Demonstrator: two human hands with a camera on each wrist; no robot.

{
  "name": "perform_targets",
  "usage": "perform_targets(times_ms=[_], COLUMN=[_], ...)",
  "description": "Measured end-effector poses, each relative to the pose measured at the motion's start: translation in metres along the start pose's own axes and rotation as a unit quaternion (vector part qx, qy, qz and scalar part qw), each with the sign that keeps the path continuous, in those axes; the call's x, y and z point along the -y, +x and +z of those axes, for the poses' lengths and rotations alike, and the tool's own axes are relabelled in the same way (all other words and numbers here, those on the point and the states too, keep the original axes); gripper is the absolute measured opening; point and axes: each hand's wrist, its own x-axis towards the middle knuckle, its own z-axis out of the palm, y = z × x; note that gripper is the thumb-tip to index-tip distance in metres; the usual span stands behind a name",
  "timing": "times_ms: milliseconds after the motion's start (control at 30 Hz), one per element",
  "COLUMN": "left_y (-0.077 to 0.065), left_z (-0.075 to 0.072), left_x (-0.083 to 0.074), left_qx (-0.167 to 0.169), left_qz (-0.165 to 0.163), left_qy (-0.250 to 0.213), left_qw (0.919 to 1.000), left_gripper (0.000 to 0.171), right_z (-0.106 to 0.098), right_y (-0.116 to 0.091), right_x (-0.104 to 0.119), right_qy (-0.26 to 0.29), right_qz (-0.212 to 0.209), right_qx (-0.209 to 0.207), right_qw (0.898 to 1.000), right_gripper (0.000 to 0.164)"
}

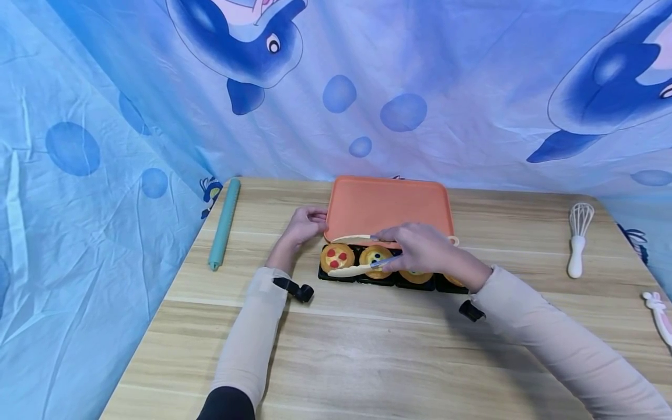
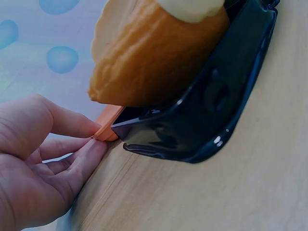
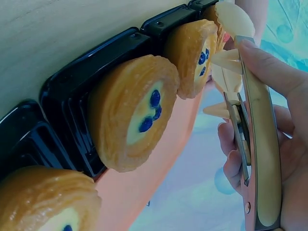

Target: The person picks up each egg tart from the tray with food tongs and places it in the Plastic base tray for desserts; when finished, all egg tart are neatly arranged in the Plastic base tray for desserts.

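Note:
My left hand (image 1: 306,225) pinches the left edge of an orange tray (image 1: 388,204) at the back of the table; thumb and fingers show on its rim (image 2: 107,126) in the left wrist view. In my right hand (image 1: 427,248) is a pair of tongs (image 3: 267,159), its cream tips spread. Those tips reach to either side of the leftmost tart (image 1: 337,256), which has red pieces on top. A blueberry tart (image 1: 371,255) sits beside it. Both lie in a black compartmented container (image 1: 340,279) along the tray's front edge. More tarts are partly hidden under my right hand and wrist.
A teal rolling pin (image 1: 226,224) lies at the left. To the right are a white-handled whisk (image 1: 576,256) and a white-and-pink rabbit-shaped item (image 1: 660,319) near the table edge. A blue dolphin-print curtain (image 1: 462,105) hangs behind the table.

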Motion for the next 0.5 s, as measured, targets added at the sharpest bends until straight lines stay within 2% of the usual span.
perform_targets(times_ms=[233,500], left_y=[-0.0004,0.0001], left_z=[0.0011,0.0009], left_x=[-0.0001,-0.0008], left_qx=[-0.006,-0.007], left_qz=[0.000,0.001], left_qy=[0.008,0.010], left_qw=[1.0000,0.9999], left_gripper=[0.053,0.052], right_z=[0.0028,0.0023], right_y=[-0.0013,-0.0024], right_x=[-0.0016,-0.0004], right_qy=[-0.005,-0.001], right_qz=[0.001,0.015], right_qx=[0.002,-0.006], right_qw=[1.000,1.000], right_gripper=[0.065,0.087])
